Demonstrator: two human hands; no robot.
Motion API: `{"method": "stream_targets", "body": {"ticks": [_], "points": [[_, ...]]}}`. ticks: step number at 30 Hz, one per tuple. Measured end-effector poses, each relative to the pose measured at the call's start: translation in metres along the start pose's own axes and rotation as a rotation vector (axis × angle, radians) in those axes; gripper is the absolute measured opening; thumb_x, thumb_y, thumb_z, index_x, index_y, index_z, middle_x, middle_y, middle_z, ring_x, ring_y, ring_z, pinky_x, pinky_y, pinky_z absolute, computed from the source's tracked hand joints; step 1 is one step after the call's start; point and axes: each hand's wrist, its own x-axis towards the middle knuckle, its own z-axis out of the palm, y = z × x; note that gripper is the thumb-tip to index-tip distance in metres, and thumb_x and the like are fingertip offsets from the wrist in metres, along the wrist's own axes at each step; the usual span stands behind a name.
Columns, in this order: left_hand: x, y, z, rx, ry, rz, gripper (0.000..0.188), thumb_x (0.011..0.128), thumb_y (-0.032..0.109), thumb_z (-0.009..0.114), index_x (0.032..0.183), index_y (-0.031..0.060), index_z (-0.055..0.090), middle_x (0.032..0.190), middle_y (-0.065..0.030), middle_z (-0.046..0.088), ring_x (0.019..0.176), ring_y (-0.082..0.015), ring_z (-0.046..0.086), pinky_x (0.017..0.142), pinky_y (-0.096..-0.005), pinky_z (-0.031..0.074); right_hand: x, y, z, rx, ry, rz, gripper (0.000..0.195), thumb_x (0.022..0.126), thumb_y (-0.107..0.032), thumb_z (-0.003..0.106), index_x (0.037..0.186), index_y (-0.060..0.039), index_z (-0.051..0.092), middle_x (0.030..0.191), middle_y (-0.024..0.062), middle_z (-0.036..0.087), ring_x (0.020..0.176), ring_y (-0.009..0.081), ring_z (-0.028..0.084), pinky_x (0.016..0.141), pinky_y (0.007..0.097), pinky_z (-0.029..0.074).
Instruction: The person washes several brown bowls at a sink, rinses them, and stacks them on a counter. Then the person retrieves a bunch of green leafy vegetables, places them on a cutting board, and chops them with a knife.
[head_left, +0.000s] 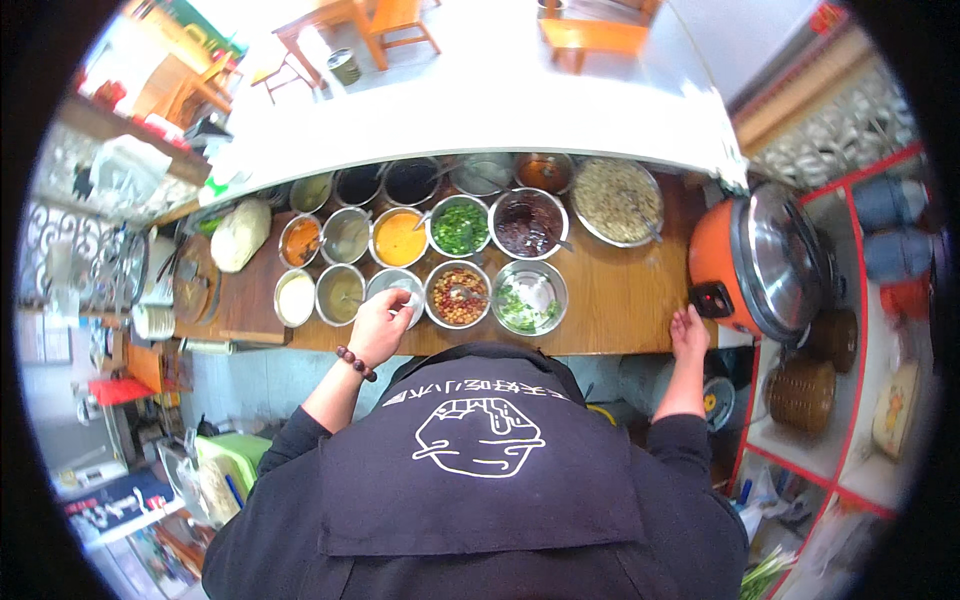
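My left hand, with a beaded bracelet at its wrist, is over the near edge of a metal bowl; whether its fingers hold anything is not clear. Right of it sits a bowl of peanuts with a spoon, then a bowl with chopped greens. Left of it are a bowl of cloudy liquid and one of white contents. My right hand is at the table's front edge, by the control panel of an orange rice cooker; its fingers are partly curled and nothing shows in them.
Behind stand bowls of chopped scallions, yellow liquid and dark sauce, and a large bowl with a spoon. A cabbage lies at left near a round wooden board. Red-edged shelves stand at right.
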Motion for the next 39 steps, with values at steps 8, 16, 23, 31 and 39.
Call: {"method": "stream_targets", "body": {"ticks": [8,16,23,31,39], "points": [[-0.029,-0.043,-0.040,-0.023,0.136,-0.148,0.031,0.094,0.013,0.069,0.120,-0.0028,0.070,0.105,-0.0156,0.075,0.093,-0.0232,0.073,0.083,-0.0347,0.058,-0.027,0.009,-0.027,-0.067,-0.276,0.191,0.016,0.103,-0.028,0.067,0.100,-0.0123,0.070,0.085,0.0021,0.070,0.071,0.0155,0.065,0.061,0.0305,0.052],[-0.041,-0.165,-0.138,0.005,0.437,-0.200,0.032,0.091,0.014,0.069,0.118,-0.0039,0.070,0.104,-0.0184,0.075,0.091,-0.0268,0.074,0.082,-0.0382,0.058,-0.115,0.001,0.044,-0.191,-0.553,0.123,0.021,0.107,-0.032,0.060,0.108,-0.0131,0.068,0.081,0.0007,0.066,0.064,0.0144,0.057,0.059,0.0308,0.045],[-0.070,-0.289,-0.245,-0.022,0.492,-0.274,0.028,0.090,0.014,0.068,0.113,-0.0033,0.071,0.106,-0.0195,0.074,0.093,-0.0321,0.073,0.086,-0.0399,0.058,-0.268,0.078,0.204,-0.209,-0.943,0.022,0.024,0.105,-0.028,0.063,0.113,-0.0061,0.060,0.081,0.0088,0.066,0.059,0.0185,0.057,0.054,0.0309,0.043],[-0.130,-0.387,-0.357,-0.032,0.603,-0.374,0.029,0.091,0.014,0.069,0.114,-0.0036,0.072,0.104,-0.0196,0.074,0.092,-0.0293,0.073,0.082,-0.0397,0.058,-0.399,0.181,0.420,-0.476,-1.294,0.109,0.031,0.098,-0.020,0.073,0.115,0.0013,0.059,0.088,0.0163,0.071,0.065,0.0236,0.066,0.060,0.0327,0.054],[-0.212,-0.436,-0.384,0.031,0.697,-0.547,0.032,0.090,0.017,0.070,0.117,-0.0015,0.071,0.098,-0.0194,0.074,0.088,-0.0310,0.073,0.080,-0.0401,0.057,-0.460,0.301,0.548,-0.543,-1.529,0.390,0.031,0.089,-0.009,0.074,0.115,0.0053,0.065,0.100,0.0228,0.075,0.082,0.0289,0.075,0.072,0.0369,0.062]]}}
